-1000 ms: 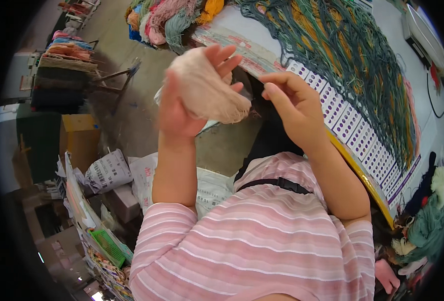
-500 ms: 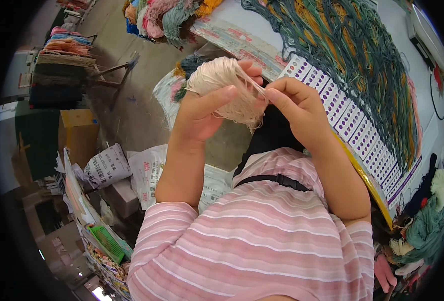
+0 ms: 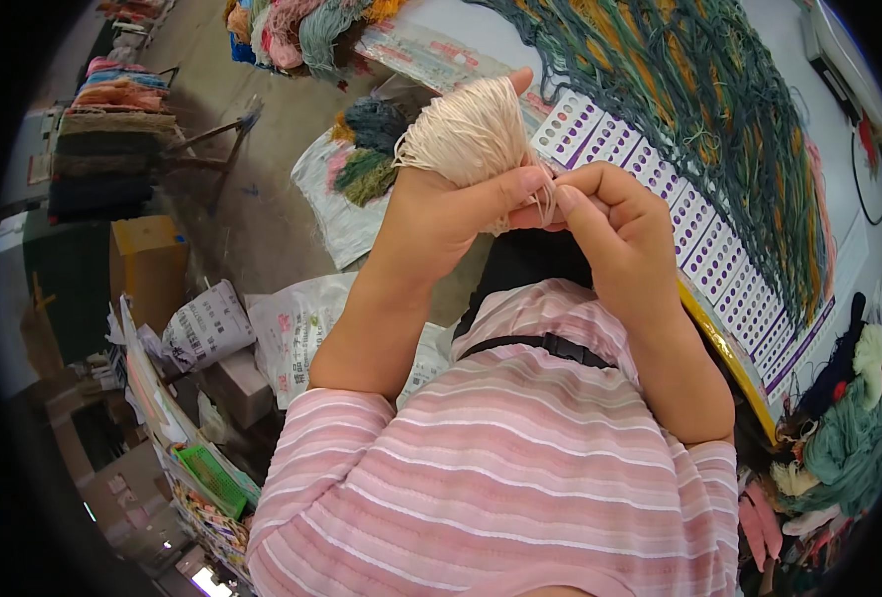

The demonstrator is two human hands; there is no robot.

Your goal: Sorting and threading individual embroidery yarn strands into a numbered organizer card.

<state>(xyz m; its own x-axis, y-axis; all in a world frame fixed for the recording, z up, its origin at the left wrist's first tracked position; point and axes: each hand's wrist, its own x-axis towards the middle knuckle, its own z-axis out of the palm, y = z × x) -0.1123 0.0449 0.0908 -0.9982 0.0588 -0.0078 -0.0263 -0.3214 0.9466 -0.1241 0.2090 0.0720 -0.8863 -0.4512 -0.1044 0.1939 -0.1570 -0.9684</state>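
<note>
A cream skein of yarn (image 3: 469,131) is gathered in my left hand (image 3: 461,214), its loops fanning out above the wrist and the thumb pressed along its narrower end. One finger of that hand sticks up behind the skein. My right hand (image 3: 615,224) meets the left one, thumb and forefinger pinching a few cream strands (image 3: 544,189) that run out of the skein. The rest of its fingers are curled in. Part of the left fingers is hidden behind the yarn.
Long green and ochre yarn (image 3: 689,119) spreads over the table beside a card with rows of purple dots (image 3: 694,234). Colourful skeins (image 3: 311,35) lie at the far left table end. White printed bags (image 3: 296,333) and a cardboard box (image 3: 149,264) stand left. Teal yarn (image 3: 849,448) hangs at right.
My left hand has turned and shifted right, so the skein now fans up and left. Both hands have come closer together, the right one still pinching strands.
</note>
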